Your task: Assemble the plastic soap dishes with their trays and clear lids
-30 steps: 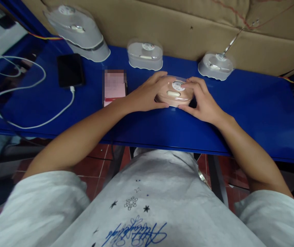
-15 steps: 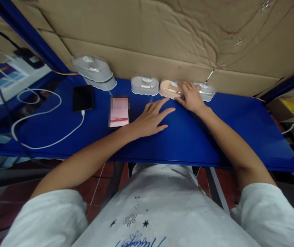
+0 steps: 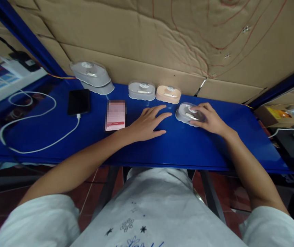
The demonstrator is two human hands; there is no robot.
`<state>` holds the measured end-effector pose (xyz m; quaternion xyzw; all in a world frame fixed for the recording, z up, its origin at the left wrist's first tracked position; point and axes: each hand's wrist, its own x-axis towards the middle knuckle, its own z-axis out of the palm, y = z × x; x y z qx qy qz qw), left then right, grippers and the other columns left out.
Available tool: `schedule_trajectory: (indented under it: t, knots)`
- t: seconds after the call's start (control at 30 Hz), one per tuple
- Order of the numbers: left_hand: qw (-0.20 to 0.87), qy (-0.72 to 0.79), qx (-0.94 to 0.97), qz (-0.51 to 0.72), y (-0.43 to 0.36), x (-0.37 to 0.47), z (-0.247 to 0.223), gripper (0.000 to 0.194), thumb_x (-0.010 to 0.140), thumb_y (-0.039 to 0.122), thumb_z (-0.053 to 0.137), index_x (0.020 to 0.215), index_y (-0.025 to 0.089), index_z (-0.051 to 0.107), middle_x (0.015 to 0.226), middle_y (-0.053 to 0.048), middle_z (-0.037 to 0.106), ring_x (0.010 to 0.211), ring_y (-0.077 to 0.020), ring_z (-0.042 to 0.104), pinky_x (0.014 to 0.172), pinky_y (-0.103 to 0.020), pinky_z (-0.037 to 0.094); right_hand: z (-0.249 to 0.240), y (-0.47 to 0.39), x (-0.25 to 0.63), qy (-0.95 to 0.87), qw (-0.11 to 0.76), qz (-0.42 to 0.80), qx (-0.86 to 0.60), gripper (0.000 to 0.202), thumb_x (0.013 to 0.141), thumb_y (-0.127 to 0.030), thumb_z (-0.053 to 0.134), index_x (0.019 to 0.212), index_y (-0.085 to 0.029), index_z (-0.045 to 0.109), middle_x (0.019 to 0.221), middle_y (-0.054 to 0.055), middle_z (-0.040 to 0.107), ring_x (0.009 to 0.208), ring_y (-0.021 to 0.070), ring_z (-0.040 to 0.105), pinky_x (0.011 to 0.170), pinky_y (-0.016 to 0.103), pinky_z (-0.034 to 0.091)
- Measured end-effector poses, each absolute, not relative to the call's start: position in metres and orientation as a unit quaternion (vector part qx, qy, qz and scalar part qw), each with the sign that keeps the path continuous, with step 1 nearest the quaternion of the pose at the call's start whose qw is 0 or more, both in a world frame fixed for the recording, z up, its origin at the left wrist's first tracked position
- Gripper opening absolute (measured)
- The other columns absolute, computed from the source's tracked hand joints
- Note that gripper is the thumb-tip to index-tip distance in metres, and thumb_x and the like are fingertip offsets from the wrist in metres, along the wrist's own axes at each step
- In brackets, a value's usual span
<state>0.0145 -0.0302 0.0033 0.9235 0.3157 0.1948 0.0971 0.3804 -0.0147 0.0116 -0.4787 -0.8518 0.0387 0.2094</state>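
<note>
My right hand [image 3: 210,118] grips the right end of a grey oval case [image 3: 185,114] with a clear lid and a round white label. Its thumb and fingers lie on either side of the case, low over the blue table. My left hand [image 3: 150,124] is open, palm down with spread fingers, just left of that case and touching no case. Behind it stand a peach case [image 3: 168,95] and another grey case [image 3: 141,91], side by side against the cardboard. Farther left, two more grey cases [image 3: 92,73] are stacked.
A phone with a lit pink screen [image 3: 116,116] lies by my left forearm. Left of it is a dark phone [image 3: 78,102] on a white cable [image 3: 54,147]. A power strip [image 3: 15,79] sits at far left. Cardboard [image 3: 126,44] with red wires backs the blue table [image 3: 183,151].
My right hand has shifted from the peach case to the rightmost grey case, which has come forward from the back row towards me. My left hand stays nearly still.
</note>
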Motion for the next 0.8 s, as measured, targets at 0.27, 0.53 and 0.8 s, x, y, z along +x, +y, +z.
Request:
schedule_trajectory:
  t: [0.27, 0.53, 0.8]
  knots:
    - [0.179, 0.240, 0.938, 0.175, -0.035, 0.016, -0.004, 0.078, 0.098, 0.036, 0.075, 0.167, 0.032, 0.039, 0.181, -0.019, 0.019, 0.166, -0.0426, 0.025, 0.129, -0.066, 0.030, 0.004, 0.016, 0.384, -0.814, 0.306, 0.055, -0.491, 0.060, 0.088, -0.073, 0.074, 0.129, -0.030, 0.071, 0.129, 0.013, 0.070, 0.125, 0.0371, 0.065, 0.112, 0.061, 0.052]
    - [0.137, 0.225, 0.950, 0.166, -0.032, 0.017, -0.010, 0.058, 0.103, 0.039, 0.069, 0.158, 0.028, 0.053, 0.176, -0.020, 0.031, 0.163, -0.0411, 0.032, 0.128, -0.064, 0.033, -0.007, 0.037, 0.384, -0.813, 0.234, 0.073, -0.528, 0.071, 0.098, -0.078, 0.051, 0.147, -0.027, 0.063, 0.153, 0.016, 0.064, 0.148, 0.0437, 0.053, 0.124, 0.075, 0.033]
    - [0.183, 0.282, 0.920, 0.201, -0.031, 0.017, -0.006, 0.081, 0.100, 0.047, 0.071, 0.168, 0.025, 0.034, 0.174, -0.021, 0.035, 0.161, -0.0405, 0.035, 0.127, -0.063, 0.031, 0.013, -0.047, 0.325, -0.889, 0.176, 0.172, -0.387, 0.084, 0.090, -0.069, 0.076, 0.162, -0.037, 0.048, 0.168, 0.010, 0.050, 0.154, 0.0402, 0.049, 0.127, 0.061, 0.042]
